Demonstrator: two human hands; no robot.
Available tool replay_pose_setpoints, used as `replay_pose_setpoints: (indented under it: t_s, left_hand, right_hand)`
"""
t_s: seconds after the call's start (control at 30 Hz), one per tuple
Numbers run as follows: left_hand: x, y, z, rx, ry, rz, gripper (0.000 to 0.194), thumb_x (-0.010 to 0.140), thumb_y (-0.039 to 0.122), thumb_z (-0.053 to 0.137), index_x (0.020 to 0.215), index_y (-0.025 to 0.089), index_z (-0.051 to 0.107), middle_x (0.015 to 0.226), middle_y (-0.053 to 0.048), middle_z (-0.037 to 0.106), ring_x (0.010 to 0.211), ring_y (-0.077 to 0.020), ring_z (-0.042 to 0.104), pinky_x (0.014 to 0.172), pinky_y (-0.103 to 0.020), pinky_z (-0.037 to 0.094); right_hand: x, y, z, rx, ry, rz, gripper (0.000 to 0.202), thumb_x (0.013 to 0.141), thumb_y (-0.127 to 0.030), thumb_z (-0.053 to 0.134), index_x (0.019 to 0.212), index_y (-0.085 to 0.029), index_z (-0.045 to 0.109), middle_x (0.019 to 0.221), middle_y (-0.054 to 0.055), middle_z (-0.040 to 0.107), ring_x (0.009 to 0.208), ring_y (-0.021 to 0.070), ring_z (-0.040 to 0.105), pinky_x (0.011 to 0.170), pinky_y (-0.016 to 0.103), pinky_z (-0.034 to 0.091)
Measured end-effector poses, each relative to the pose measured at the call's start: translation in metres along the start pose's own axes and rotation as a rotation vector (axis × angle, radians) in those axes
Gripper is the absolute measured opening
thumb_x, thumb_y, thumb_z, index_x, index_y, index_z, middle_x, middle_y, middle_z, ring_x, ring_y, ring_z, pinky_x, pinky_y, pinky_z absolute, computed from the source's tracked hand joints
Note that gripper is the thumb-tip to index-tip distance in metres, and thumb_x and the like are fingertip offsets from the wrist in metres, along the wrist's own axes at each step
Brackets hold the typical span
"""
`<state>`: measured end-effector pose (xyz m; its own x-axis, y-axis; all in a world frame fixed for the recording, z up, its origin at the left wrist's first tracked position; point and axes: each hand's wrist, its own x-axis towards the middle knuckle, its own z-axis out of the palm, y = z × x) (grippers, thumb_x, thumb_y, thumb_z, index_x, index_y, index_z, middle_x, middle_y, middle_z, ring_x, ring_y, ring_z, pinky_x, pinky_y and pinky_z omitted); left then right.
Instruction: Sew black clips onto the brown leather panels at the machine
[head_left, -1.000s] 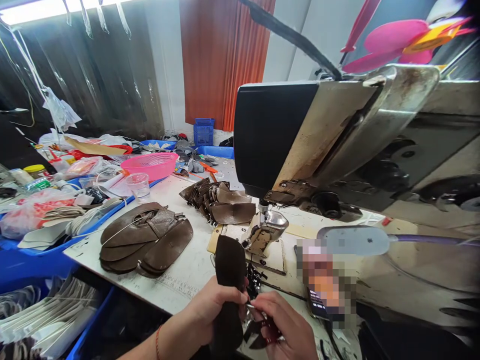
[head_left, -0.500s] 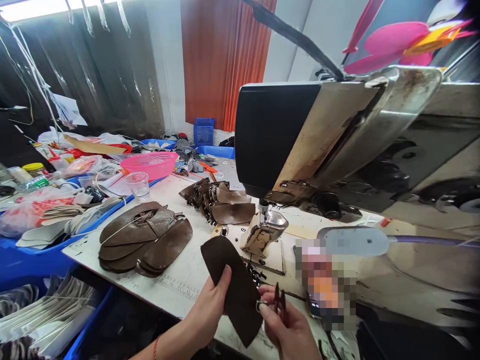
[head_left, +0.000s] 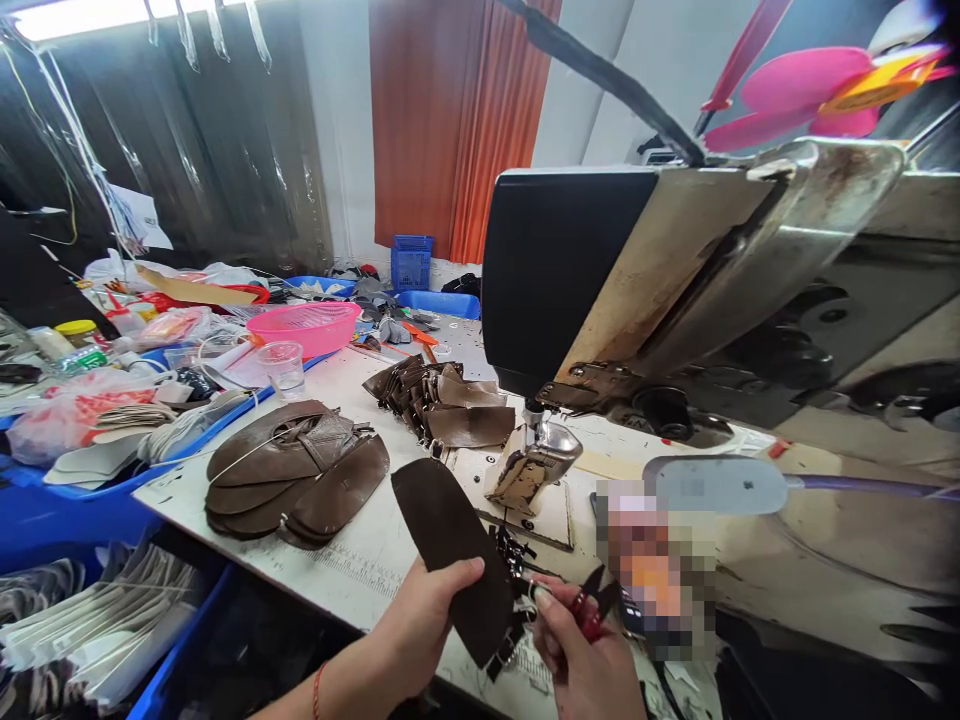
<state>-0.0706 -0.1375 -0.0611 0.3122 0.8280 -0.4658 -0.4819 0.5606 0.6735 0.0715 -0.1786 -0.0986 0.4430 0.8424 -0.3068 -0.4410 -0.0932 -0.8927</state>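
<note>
A dark brown leather piece [head_left: 450, 540], long with rounded corners, is gripped by my left hand [head_left: 439, 610], thumb on top. At its right edge, my right hand [head_left: 577, 640] holds small red-handled scissors [head_left: 596, 605] against the palm, dark blades pointing up. Its thumb and finger pinch a small strip with a metal bit, partly hidden, beside the leather. A cluster of small black and metal pieces [head_left: 510, 548] lies just behind the leather. The sewing machine's post [head_left: 529, 470] stands beyond both hands.
The sewing machine head [head_left: 570, 280] looms at the upper right. Stacked brown leather pieces [head_left: 292, 475] lie left on the white table, with another folded bundle [head_left: 442, 400] behind. A plastic cup [head_left: 283, 370], a pink basket [head_left: 304, 328] and a phone [head_left: 645, 570] are around.
The leather piece has turned slightly and shifted left. My right hand has moved a little right, with the scissor blades now tilted to the right and the red handle showing more.
</note>
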Motion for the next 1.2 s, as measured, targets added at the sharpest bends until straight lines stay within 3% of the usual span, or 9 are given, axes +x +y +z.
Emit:
replay_pose_setpoints:
  t_s: [0.13,0.27,0.57,0.73,1.07,1.2]
  left_hand:
    - [0.0,0.002,0.002,0.037,-0.024,0.045,0.037,0.052,0.015,0.079,0.087,0.011,0.068,0.087,-0.008,0.072,0.079,-0.0199,0.063,0.079,-0.032,0.047]
    - [0.0,0.001,0.005,0.061,-0.037,0.085,0.043,0.05,0.013,0.08,0.092,0.011,0.068,0.088,-0.008,0.072,0.079,-0.0204,0.063,0.08,-0.034,0.047]
    - [0.003,0.006,0.007,0.019,-0.098,0.095,0.05,0.045,0.009,0.082,0.093,0.01,0.067,0.084,-0.008,0.072,0.074,-0.0192,0.062,0.075,-0.033,0.049]
    - [0.006,0.003,0.006,0.019,-0.121,0.112,0.056,0.048,0.009,0.082,0.101,0.01,0.065,0.094,-0.011,0.072,0.083,-0.0221,0.063,0.081,-0.036,0.049]
    - [0.005,0.006,0.006,0.117,-0.128,0.115,0.034,0.051,0.011,0.08,0.084,0.01,0.069,0.079,-0.005,0.07,0.072,-0.0151,0.058,0.071,-0.027,0.046]
    - [0.008,0.008,0.007,0.173,-0.104,0.107,0.028,0.051,0.009,0.075,0.078,0.011,0.067,0.07,0.0,0.066,0.064,-0.0114,0.054,0.063,-0.024,0.043]
  right_hand:
    - [0.0,0.002,-0.001,0.031,0.065,-0.025,0.036,0.052,-0.039,0.087,0.071,-0.013,0.068,0.046,-0.009,0.039,0.042,0.0027,0.029,0.039,0.016,0.021]
    - [0.004,0.005,-0.006,-0.004,0.064,0.028,0.039,0.049,-0.038,0.088,0.069,-0.014,0.065,0.046,-0.009,0.036,0.043,0.0045,0.03,0.039,0.019,0.023]
    - [0.005,0.0,-0.007,-0.045,-0.025,0.111,0.038,0.052,-0.04,0.087,0.061,-0.015,0.06,0.043,-0.008,0.038,0.041,0.0045,0.032,0.039,0.019,0.023]
    - [0.005,0.004,-0.002,0.012,0.006,0.107,0.04,0.047,-0.038,0.089,0.061,-0.015,0.06,0.042,-0.009,0.038,0.038,0.0033,0.032,0.038,0.017,0.023]
    - [0.001,0.002,0.003,0.029,-0.031,0.107,0.04,0.052,-0.038,0.087,0.061,-0.015,0.056,0.044,-0.009,0.037,0.039,0.0022,0.031,0.039,0.016,0.021]
    - [0.007,0.009,0.001,-0.026,0.001,0.134,0.044,0.045,-0.043,0.088,0.059,-0.014,0.058,0.043,-0.009,0.035,0.039,0.0028,0.028,0.038,0.017,0.02]
